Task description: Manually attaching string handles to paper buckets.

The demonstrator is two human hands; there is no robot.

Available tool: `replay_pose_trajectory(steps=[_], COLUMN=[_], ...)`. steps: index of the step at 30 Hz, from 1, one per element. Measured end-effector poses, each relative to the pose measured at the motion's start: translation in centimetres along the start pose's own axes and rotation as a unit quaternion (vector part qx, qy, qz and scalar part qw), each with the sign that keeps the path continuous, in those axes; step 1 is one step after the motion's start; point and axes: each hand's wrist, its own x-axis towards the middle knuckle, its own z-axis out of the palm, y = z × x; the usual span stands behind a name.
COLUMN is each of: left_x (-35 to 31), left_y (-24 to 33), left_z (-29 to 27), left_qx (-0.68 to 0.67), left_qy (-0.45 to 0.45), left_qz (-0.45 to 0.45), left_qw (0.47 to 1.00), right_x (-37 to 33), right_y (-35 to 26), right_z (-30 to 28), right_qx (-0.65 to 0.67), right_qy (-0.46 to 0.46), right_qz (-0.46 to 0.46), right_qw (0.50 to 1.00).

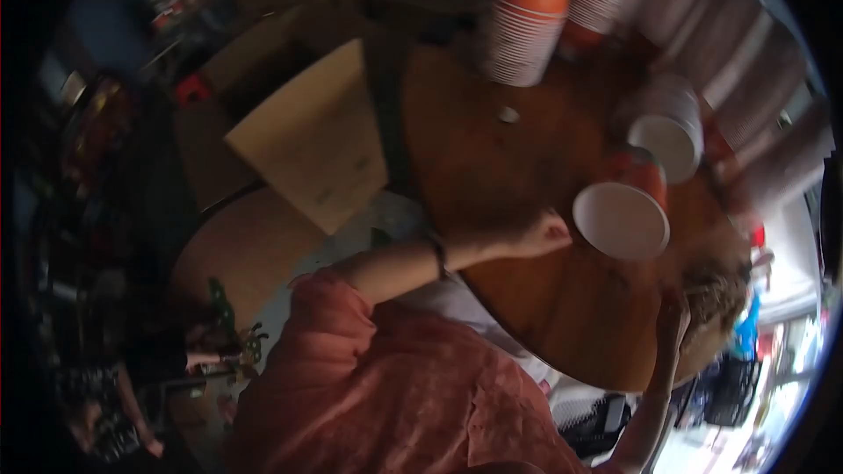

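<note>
On the round wooden table, an orange paper tub (621, 221) lies tipped, its white mouth facing me. Just left of its rim is my left hand (546, 233), fingers curled in, apart from the tub; whether anything is inside them is hidden. Lower right, my right hand (674, 309) is smeared by motion beside a brown, stringy bundle (718, 300) at the table's edge. I cannot make out its fingers or whether it touches the bundle. Behind the first tub, more nested white tubs (667, 142) lie on their side.
Tall stacks of paper tubs (529, 22) stand at the table's far side. A small pale scrap (507, 114) lies on the wooden table (465, 158). An open cardboard box (320, 136) stands to the left. Another person (114, 395) is at lower left, and a dark crate (733, 391) at lower right.
</note>
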Motion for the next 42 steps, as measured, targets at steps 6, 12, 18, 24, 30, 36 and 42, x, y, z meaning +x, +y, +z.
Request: replay_pose_trajectory(steps=[6,12,18,24,30,36,42], left_x=[-8.3,-9.5,-10.3,-11.1,-11.1,-11.0,-10.0], left_y=[7.3,7.9,8.7,10.0,11.4,11.6,13.5], left_z=[2.5,1.4,1.6,2.3,3.8,2.9,1.6], left_qx=[-0.208,-0.233,-0.133,-0.086,-0.065,-0.017,-0.009], left_qy=[-0.041,-0.014,-0.017,0.027,0.008,-0.013,-0.068], left_qz=[-0.024,-0.082,-0.048,-0.027,-0.027,-0.020,-0.033], left_qw=[0.977,0.969,0.990,0.996,0.998,1.000,0.997], right_x=[-3.0,-2.4,-4.5,-6.6,-8.8,-8.3,-8.6], right_y=[-23.7,-27.2,-27.3,-27.2,-26.2,-26.6,-25.9], right_z=[-2.9,-2.1,-3.3,-2.7,-3.1,-4.6,-5.4], right_qx=[0.259,0.313,0.332,0.390,0.463,0.525,0.551], right_qy=[-0.037,0.052,0.006,0.002,0.005,-0.054,-0.026], right_qz=[-0.182,-0.158,-0.094,-0.070,0.075,0.156,0.111], right_qw=[0.948,0.935,0.939,0.918,0.883,0.835,0.826])
